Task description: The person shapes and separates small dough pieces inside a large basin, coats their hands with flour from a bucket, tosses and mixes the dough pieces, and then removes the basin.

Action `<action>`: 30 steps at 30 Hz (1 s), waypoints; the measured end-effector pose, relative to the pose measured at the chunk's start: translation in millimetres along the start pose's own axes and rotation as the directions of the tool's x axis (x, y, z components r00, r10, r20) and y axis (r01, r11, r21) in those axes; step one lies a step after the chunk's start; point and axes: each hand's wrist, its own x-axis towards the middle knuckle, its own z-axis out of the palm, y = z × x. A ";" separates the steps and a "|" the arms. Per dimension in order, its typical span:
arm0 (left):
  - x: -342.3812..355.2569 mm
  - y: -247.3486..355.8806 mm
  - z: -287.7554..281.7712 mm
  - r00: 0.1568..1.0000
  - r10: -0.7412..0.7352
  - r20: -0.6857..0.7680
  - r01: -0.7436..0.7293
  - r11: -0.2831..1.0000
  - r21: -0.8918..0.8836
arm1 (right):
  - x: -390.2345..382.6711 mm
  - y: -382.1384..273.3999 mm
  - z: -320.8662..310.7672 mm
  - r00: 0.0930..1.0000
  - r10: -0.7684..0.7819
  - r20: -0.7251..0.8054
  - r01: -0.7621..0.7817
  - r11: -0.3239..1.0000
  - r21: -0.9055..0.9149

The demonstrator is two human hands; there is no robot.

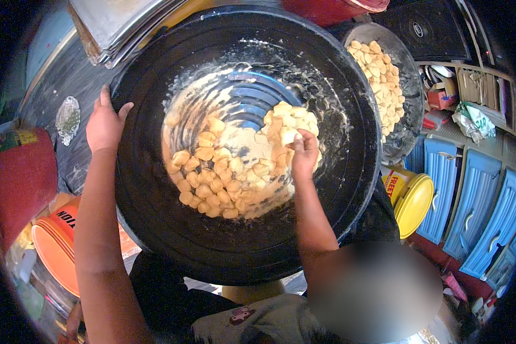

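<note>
Dozens of pale pieces point(212, 192), apparently dough, are gathered toward the lower-left wall of a round black basin point(212, 255), and a second cluster point(295, 114) is heaped right of its centre. One piece point(288, 136) at that cluster is pinched between the thumb and fingers of the right hand point(305, 153), by which part of the cluster is hidden. The basin's left rim is gripped by the left hand point(104, 127), thumb inside, fingers outside. Beyond the upper-right rim, more pieces point(382, 86) are held in a dark bowl point(408, 135), partly covered by the basin. By the lower-right rim a yellow bucket point(414, 206) is seen, with blue drawers point(480, 206) farther right. Past the lower-left rim, an orange bucket point(53, 249) is crossed by the left forearm point(100, 241). Near the upper-left rim, metal trays point(120, 23) are stacked. The pieces are rounded, cream to golden, and surrounded by pale powder point(238, 140), which is smeared in arcs over the basin's ridged bottom.
</note>
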 end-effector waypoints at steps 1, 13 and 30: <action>0.0 -1.1 -0.5 1.000 -0.001 -0.001 0.001 1.000 0.000 | 0.9 -21.7 -4.0 0.997 0.066 0.042 -0.071 0.988 0.135; 0.7 1.4 1.0 1.000 -0.015 0.011 0.015 1.000 0.019 | 14.6 -42.2 11.5 0.897 0.274 0.348 -0.374 0.888 0.266; 2.6 -2.4 6.2 0.999 0.030 -0.027 -0.030 0.999 -0.022 | 56.9 39.1 -13.1 0.884 -0.391 0.258 0.340 0.157 -0.927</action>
